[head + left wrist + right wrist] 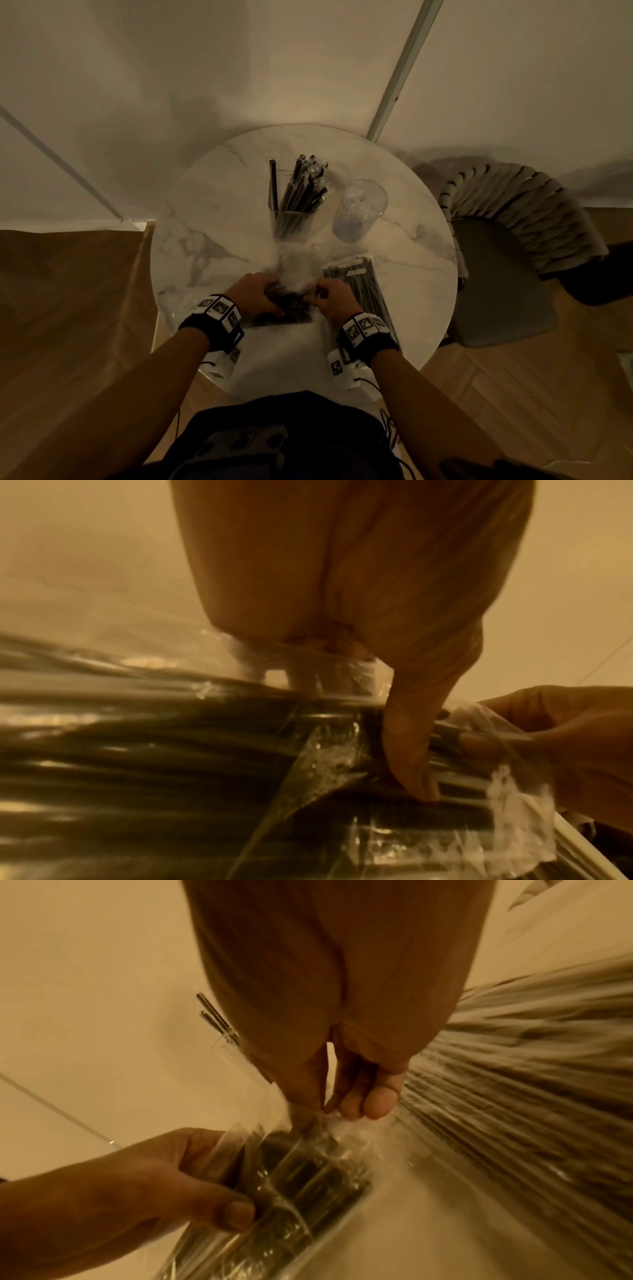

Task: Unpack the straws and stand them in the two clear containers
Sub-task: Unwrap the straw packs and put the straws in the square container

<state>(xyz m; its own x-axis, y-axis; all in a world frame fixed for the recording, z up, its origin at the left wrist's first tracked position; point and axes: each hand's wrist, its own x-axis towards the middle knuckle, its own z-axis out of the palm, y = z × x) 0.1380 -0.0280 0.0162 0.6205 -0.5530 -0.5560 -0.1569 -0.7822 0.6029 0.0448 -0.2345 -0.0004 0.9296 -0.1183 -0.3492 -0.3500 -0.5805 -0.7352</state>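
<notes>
My left hand (254, 297) grips the clear plastic pack of black straws (288, 310) on the round white marble bench (212, 219). My right hand (334, 297) pinches its torn film (310, 1130) between thumb and fingers (378, 1104).

Home (marble table (212, 212), chair (507, 274)).

straws (301, 192) — black | table (212, 212) — white, grey-veined marble | chair seat (503, 284) — grey-green
</notes>
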